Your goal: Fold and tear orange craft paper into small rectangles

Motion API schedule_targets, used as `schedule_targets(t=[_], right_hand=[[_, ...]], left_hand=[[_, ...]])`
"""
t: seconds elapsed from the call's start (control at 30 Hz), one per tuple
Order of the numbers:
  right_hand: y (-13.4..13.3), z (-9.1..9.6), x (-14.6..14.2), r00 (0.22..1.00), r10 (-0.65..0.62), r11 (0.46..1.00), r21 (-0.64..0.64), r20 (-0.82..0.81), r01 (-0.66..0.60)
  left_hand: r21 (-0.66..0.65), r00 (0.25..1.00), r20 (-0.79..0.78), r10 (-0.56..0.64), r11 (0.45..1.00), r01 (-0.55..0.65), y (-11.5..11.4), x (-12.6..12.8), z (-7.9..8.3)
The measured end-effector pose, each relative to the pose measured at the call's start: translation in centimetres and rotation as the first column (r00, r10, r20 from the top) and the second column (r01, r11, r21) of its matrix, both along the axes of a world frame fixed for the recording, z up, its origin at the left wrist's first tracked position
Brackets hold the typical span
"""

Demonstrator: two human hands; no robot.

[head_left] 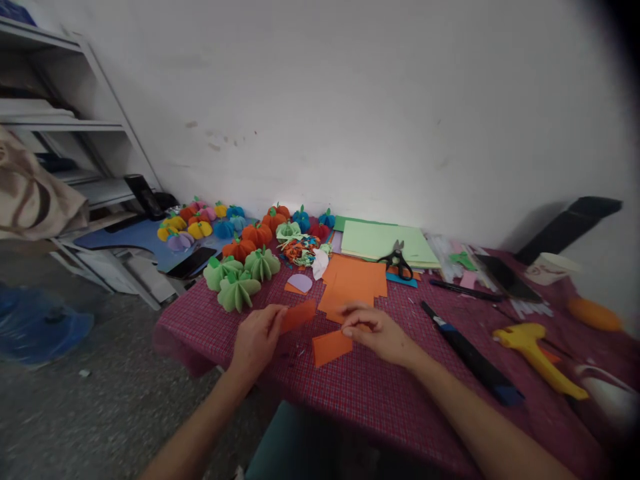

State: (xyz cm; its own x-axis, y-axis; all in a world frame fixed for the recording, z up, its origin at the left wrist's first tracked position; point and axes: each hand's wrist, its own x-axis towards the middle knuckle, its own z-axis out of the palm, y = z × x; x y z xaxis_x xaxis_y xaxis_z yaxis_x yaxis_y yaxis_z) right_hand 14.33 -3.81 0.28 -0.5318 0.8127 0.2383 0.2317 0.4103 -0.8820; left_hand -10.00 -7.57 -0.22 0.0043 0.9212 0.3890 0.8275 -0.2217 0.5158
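Observation:
My left hand [260,337] pinches a small orange paper piece [299,315] and holds it just above the red checked tablecloth [360,387]. My right hand [377,330] is closed, with its fingertips on another orange paper piece [331,347] lying flat on the cloth. Behind both hands lies a stack of orange paper sheets [353,280]. A lilac half-round paper [300,283] rests left of that stack.
Several paper pumpkins, green [240,273], orange [255,235], yellow and blue, crowd the table's left end. Black scissors [397,260] lie on light green sheets [385,241]. A yellow glue gun [537,353], a long black tool [470,357], a pen and a paper cup [550,268] sit right. Shelves stand far left.

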Motion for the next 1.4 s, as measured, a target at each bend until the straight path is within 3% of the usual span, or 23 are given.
schedule_targets(t=[0.1,0.23,0.4,0.47,0.57,0.63,0.73,1.0,1.23,1.4], right_hand=[[-0.4,1.3,0.2,1.000,-0.001,0.991,0.134,-0.024,0.004],[-0.6,1.9,0.4,0.998,0.044,0.991,0.132,-0.039,-0.039],[-0.5,1.4,0.4,0.999,0.004,0.992,0.123,0.038,-0.009],[-0.3,1.3,0.5,0.998,-0.046,0.991,0.131,0.030,0.041],[0.0,1.4,0.7,0.993,-0.120,0.978,0.172,-0.005,0.119],[0.1,1.5,0.9,0.989,-0.143,0.971,0.189,-0.018,0.144],[0.1,1.6,1.0,0.992,-0.128,0.972,0.195,-0.019,0.130],[0.0,1.7,0.9,0.989,-0.141,0.975,0.167,-0.036,0.145],[0.4,0.8,0.7,0.975,-0.216,0.971,0.095,-0.055,0.220],[0.4,0.2,0.5,0.961,-0.263,0.960,0.078,-0.089,0.270]], left_hand=[[-0.050,0.984,0.144,-0.106,0.992,0.114,-0.3,1.3,1.2],[-0.069,0.957,0.190,-0.219,0.969,0.235,-0.1,3.1,2.2],[-0.054,0.929,0.305,-0.208,0.970,0.235,0.7,4.8,2.4],[-0.057,0.865,0.456,-0.210,0.963,0.264,1.1,5.3,2.4],[-0.086,0.674,0.703,-0.229,0.912,0.400,1.6,5.8,2.5],[-0.103,0.572,0.792,-0.214,0.877,0.470,1.9,6.0,2.5],[-0.120,0.503,0.845,-0.180,0.853,0.507,2.3,6.1,2.5],[-0.147,0.566,0.812,-0.145,0.887,0.438,2.8,5.9,2.7],[-0.124,0.445,0.880,-0.164,0.826,0.550,2.3,6.1,2.3],[-0.131,0.409,0.904,-0.125,0.830,0.542,2.0,6.6,1.7]])
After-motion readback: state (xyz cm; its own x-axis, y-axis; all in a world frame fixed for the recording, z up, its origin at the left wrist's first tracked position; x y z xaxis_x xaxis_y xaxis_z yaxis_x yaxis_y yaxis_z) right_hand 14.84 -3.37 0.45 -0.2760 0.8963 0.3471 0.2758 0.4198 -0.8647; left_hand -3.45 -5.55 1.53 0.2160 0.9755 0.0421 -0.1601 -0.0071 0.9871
